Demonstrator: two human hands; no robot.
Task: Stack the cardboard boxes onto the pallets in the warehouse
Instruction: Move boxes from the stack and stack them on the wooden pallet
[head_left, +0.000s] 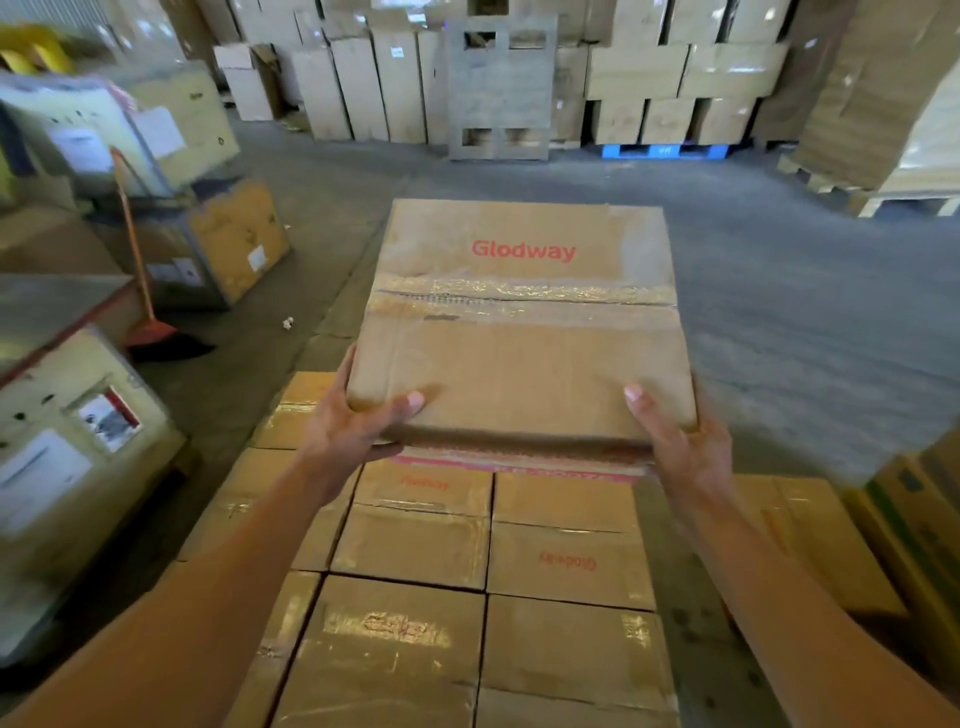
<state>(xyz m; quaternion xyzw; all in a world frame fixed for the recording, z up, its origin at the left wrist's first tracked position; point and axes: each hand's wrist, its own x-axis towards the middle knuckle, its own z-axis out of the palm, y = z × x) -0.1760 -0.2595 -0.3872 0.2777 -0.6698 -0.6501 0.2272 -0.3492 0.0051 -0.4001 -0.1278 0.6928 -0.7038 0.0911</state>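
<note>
Left hand (353, 423) and right hand (683, 441) grip one Glodway box (519, 343) above at least six stacked boxes (410, 543).

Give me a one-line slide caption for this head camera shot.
Warehouse stacking: left hand and right hand hold a taped Glodway box by its near corners above stacked boxes.

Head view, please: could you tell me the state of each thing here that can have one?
Glodway box: taped shut, held up, logo on top.
Left hand: grips the box's near left corner.
Right hand: grips its near right corner.
Stacked boxes: taped shut, lying flat.
Wooden pallet: stood on edge.
</note>
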